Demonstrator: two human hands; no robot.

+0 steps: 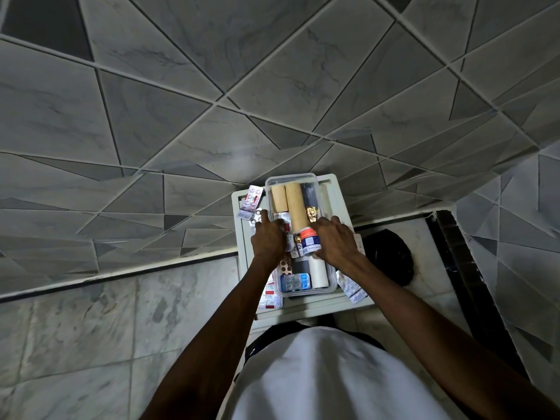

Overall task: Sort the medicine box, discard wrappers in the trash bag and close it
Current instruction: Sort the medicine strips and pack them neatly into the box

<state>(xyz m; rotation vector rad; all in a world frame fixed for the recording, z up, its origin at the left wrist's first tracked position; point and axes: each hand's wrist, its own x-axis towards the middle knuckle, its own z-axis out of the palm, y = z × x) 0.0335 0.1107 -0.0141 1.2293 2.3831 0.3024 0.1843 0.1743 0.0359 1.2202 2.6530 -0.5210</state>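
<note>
A clear plastic medicine box [289, 178] stands on a small pale stool [315, 307]. Inside lie two tan bandage rolls [294, 204], a white roll [318, 274], a blue blister pack [295, 281] and a white bottle with an orange label [307, 239]. My right hand [335, 241] is closed around that bottle over the box. My left hand [268, 237] reaches into the left side of the box among small packets; its fingertips are hidden. A black trash bag [389, 257] sits on the floor to the right of the stool.
Blister strips lie on the stool outside the box: at the far left [251, 203], near left [269, 298] and near right [351, 287]. A tiled wall rises right behind the stool. A dark threshold strip [448, 237] runs along the right. Marble floor spreads to the left.
</note>
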